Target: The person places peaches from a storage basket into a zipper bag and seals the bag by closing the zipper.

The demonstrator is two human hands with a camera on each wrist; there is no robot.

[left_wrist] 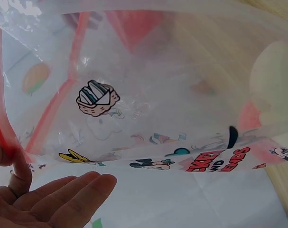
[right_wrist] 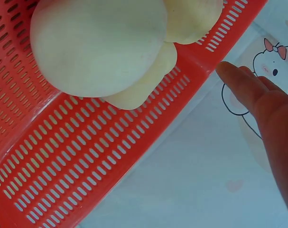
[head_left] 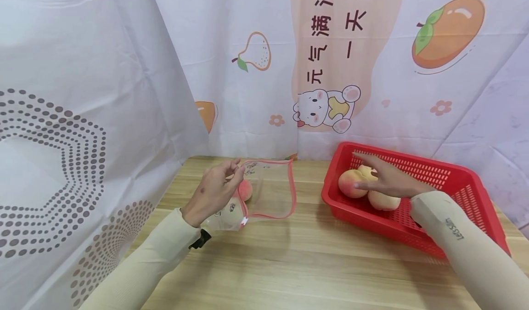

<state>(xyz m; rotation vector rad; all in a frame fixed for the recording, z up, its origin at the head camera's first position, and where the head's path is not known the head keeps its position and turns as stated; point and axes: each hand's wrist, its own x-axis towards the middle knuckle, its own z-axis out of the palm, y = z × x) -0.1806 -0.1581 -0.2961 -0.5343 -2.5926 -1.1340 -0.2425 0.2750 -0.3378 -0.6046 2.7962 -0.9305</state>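
Observation:
My left hand [head_left: 218,188] pinches the red-trimmed rim of a clear zip bag [head_left: 270,190]. In the left wrist view, thumb and forefinger grip that rim while the other fingers [left_wrist: 82,202] stay extended beside the printed bag. A pink-and-cream peach [head_left: 244,190] lies inside it, partly behind the hand. Over the left end of a red basket [head_left: 396,229], my right hand [head_left: 390,177] hovers with thumb and fingers spread and nothing held. Below and beside it sit several peaches, among them a blushed peach [head_left: 349,183] and a paler peach [head_left: 384,202].
The basket has slotted walls and stands at the right of the wooden table [head_left: 281,264]. A printed curtain [head_left: 256,94] hangs behind the table, and a dotted white cloth [head_left: 82,117] hangs along the left side. A white zip slider [head_left: 244,221] sits on the bag's rim.

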